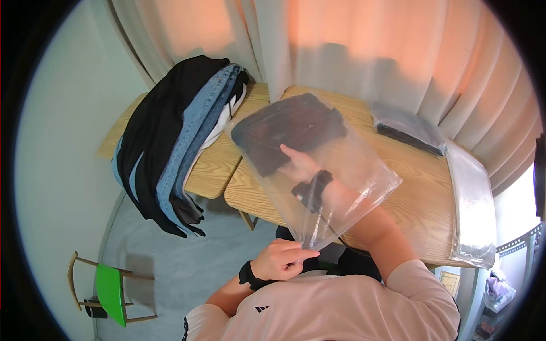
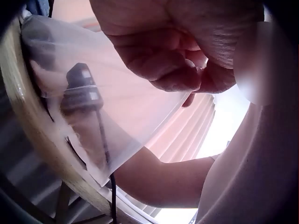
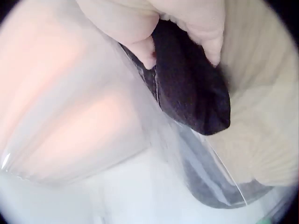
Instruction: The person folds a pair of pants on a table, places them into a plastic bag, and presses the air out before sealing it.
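Observation:
A clear plastic bag point(image 1: 369, 165) hangs slantwise over the table's front edge, with dark folded jeans point(image 1: 273, 133) in its far end. My right hand point(image 1: 300, 165) is inside the bag up to the forearm and grips the jeans, thumb on top. In the right wrist view, thumb and fingers clasp the dark cloth point(image 3: 191, 88). Close to my chest, my left hand point(image 1: 278, 258) pinches the near edge of the bag. The left wrist view has its curled fingers point(image 2: 173, 77) at the gathered plastic.
A thick pile of jeans and black clothes point(image 1: 165, 136) drapes over the left table. On the right table point(image 1: 421, 170) lie a filled bag point(image 1: 406, 128) and a stack of flat clear bags point(image 1: 471, 199). A green chair point(image 1: 111, 292) stands on the floor at left.

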A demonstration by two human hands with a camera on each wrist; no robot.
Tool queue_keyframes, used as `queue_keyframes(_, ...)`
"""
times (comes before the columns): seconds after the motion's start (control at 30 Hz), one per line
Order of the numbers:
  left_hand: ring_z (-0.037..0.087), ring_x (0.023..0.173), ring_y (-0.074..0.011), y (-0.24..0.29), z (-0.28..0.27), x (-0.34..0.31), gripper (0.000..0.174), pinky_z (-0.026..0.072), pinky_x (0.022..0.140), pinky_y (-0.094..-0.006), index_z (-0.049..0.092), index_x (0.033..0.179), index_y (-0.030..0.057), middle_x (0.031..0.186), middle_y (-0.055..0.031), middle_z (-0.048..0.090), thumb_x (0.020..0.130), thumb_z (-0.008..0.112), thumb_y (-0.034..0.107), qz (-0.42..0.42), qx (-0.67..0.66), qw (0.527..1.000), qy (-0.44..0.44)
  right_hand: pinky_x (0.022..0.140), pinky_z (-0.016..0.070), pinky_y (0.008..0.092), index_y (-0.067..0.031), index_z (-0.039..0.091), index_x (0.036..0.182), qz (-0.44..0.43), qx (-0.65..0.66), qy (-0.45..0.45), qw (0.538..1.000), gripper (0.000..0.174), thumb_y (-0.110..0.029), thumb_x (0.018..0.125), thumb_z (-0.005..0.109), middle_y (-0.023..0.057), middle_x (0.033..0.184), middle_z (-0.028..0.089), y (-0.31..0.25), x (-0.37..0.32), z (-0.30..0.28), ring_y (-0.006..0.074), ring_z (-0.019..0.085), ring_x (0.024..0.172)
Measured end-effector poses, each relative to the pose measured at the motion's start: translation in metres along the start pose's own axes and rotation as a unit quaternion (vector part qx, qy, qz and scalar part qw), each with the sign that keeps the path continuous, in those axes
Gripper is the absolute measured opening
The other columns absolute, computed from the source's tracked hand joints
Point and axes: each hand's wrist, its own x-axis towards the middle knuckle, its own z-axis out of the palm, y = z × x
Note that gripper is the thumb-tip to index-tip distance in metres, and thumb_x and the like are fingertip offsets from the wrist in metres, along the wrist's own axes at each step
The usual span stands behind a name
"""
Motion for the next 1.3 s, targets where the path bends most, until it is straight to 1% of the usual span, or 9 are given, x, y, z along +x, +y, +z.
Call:
queue_keyframes(0.17,0.039,0.043,-0.0203,0.004,-0.010,-0.014,0.042,0.0315,0.041,-0.0311,0.068,0.099,0.0070,0.055,-0.0052,0.039,0.062,0.055,-0.008,-0.025,0.015,0.999,0.037,0.101,0.0390,0.0399,0.0024,0.037,0.131,0.066,0.020,-0.023,0.997,0.057,-0.028,0.089,0.062,0.0171,0.134,0.040,-0.020,0.010,0.013,0.0324,0.041,0.123)
queue_keyframes(0.47,0.038,0.040,-0.0185,0.012,-0.037,-0.023,0.038,0.0298,0.040,-0.0295,0.071,0.092,0.0060,0.051,-0.0041,0.041,0.060,0.054,-0.005,-0.026,0.082,0.993,0.075,0.109,0.0280,0.0453,0.0059,0.025,0.138,-0.070,-0.038,0.012,0.997,0.072,-0.029,0.088,0.063,0.0273,0.141,0.028,-0.021,0.032,-0.009,0.0373,0.032,0.130)
queue_keyframes(0.77,0.038,0.039,-0.0163,0.012,-0.046,-0.031,0.040,0.0297,0.040,-0.0283,0.071,0.091,0.0061,0.050,-0.0033,0.041,0.057,0.053,-0.005,-0.057,0.101,0.985,0.128,0.095,0.0410,0.0457,-0.0028,0.048,0.127,-0.168,0.145,0.033,0.975,0.053,-0.036,0.088,0.060,0.0149,0.122,0.054,-0.082,0.024,-0.038,0.0338,0.052,0.110)
queue_keyframes(0.87,0.038,0.039,-0.0161,0.011,-0.048,-0.033,0.040,0.0302,0.040,-0.0277,0.071,0.091,0.0061,0.050,-0.0035,0.041,0.057,0.053,-0.005,-0.053,0.107,0.985,0.124,0.092,0.0431,0.0441,-0.0031,0.052,0.122,-0.124,0.103,0.283,0.945,0.046,-0.034,0.089,0.059,0.0102,0.117,0.058,-0.093,0.018,-0.024,0.0302,0.054,0.107)
queue_keyframes(0.93,0.039,0.039,-0.0165,0.009,-0.048,-0.036,0.040,0.0305,0.040,-0.0276,0.071,0.090,0.0062,0.050,-0.0037,0.041,0.057,0.052,-0.005,-0.066,0.108,0.984,0.126,0.088,0.0457,0.0406,-0.0026,0.052,0.122,-0.206,-0.410,0.255,0.851,0.047,-0.034,0.088,0.060,0.0131,0.118,0.057,-0.087,0.079,-0.105,0.0273,0.055,0.109)
queue_keyframes(1.03,0.039,0.040,-0.0169,0.009,-0.046,-0.038,0.040,0.0306,0.039,-0.0279,0.071,0.090,0.0062,0.050,-0.0039,0.041,0.057,0.052,-0.005,-0.087,0.095,0.984,0.126,0.085,0.0468,0.0378,-0.0032,0.049,0.127,-0.295,-0.480,0.136,0.815,0.050,-0.034,0.088,0.059,0.0190,0.122,0.055,-0.089,0.104,-0.136,0.0287,0.057,0.106)
queue_keyframes(1.17,0.039,0.040,-0.0174,0.010,-0.049,-0.037,0.040,0.0312,0.040,-0.0281,0.070,0.090,0.0062,0.050,-0.0041,0.041,0.057,0.052,-0.005,-0.093,0.091,0.984,0.121,0.082,0.0474,0.0389,-0.0034,0.053,0.123,-0.049,-0.340,0.292,0.893,0.047,-0.032,0.085,0.059,0.0200,0.122,0.055,-0.108,-0.013,-0.023,0.0322,0.060,0.101)
queue_keyframes(1.23,0.038,0.040,-0.0185,0.011,-0.048,-0.037,0.034,0.0286,0.040,-0.0279,0.070,0.084,0.0043,0.049,-0.0053,0.043,0.056,0.053,-0.002,-0.108,0.087,0.982,0.128,0.078,0.0477,0.0423,-0.0034,0.059,0.114,-0.049,-0.671,0.327,0.663,0.040,-0.031,0.084,0.058,0.0173,0.120,0.057,-0.121,-0.026,-0.017,0.0357,0.062,0.091)
queue_keyframes(1.3,0.038,0.040,-0.0185,0.011,-0.044,-0.033,0.033,0.0288,0.040,-0.0277,0.070,0.084,0.0040,0.050,-0.0052,0.044,0.056,0.053,-0.002,-0.105,0.080,0.982,0.135,0.080,0.0477,0.0410,-0.0015,0.059,0.111,-0.111,-0.715,0.303,0.620,0.040,-0.030,0.083,0.060,0.0177,0.110,0.060,-0.124,-0.038,0.000,0.0336,0.062,0.093)
